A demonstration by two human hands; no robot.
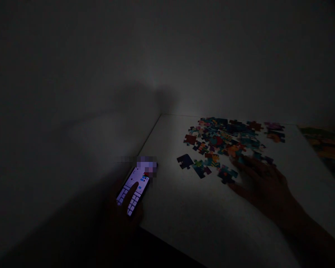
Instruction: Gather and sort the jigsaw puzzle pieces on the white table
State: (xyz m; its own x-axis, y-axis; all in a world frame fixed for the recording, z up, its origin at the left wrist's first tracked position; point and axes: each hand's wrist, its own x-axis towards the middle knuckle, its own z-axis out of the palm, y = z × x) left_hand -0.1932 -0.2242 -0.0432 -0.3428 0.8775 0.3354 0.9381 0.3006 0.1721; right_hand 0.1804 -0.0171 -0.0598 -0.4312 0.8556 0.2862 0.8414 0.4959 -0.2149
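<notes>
My left hand [125, 217] is closed around a smartphone [139, 176] at the left edge of the table, its thumb over the lit screen. A keyboard shows on the lower part of the screen, and the top is blurred out. On the right, my right hand [264, 182] rests low over the table with fingers apart. Its fingertips reach the near edge of a heap of jigsaw pieces [217, 139]. The thumb lies close to a dark jigsaw piece [227, 174]; whether it touches is unclear. A dark blue corner-like piece [185, 161] lies at the heap's left.
The white table [167, 201] meets a wall [212, 67] at its back and left. A colourful printed picture [326, 145] lies at the far right, partly out of view. The room is very dark, with soft shadows on the wall.
</notes>
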